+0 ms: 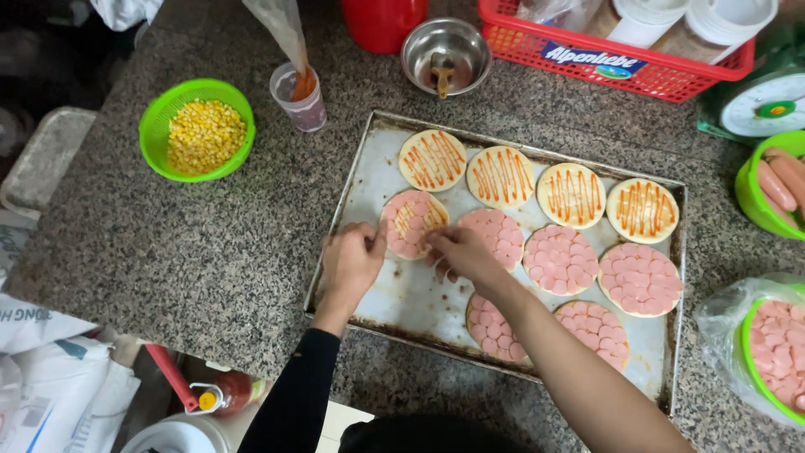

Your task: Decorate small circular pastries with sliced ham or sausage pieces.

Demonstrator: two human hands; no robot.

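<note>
- Presently observed: left hand (350, 262) and right hand (459, 252) both over a worn rectangular metal baking tray (394, 294) on a speckled grey granite worktop (210, 252).
- Left hand: fingers curled, fingertips pinched at left edge of a small round dough base partly covered with pink sausage slices (412, 222); whether a slice is gripped, cannot tell.
- Right hand: fingers bent downward, tips touching right edge of same base; contents of grip not discernible.
- Said base: second row, leftmost position on tray, orange sauce stripes visible on uncovered part.
- Top row: four round dough bases with orange sauce stripes (501, 176), no sausage.
- Second row, right of hands: three bases fully covered in pink slices (560, 258).
- Bottom row: two further covered bases (595, 331), one partly hidden by right forearm.
- Left of tray, well apart: green plastic colander of yellow corn kernels (197, 130).
- Behind tray: clear plastic cup holding a sauce piping bag (299, 92); small steel bowl (445, 54); red plastic basket (620, 50).
- Right edge: green bowl of sliced pink sausage lined with a clear bag (776, 348); green bowl of whole sausages (776, 184).
</note>
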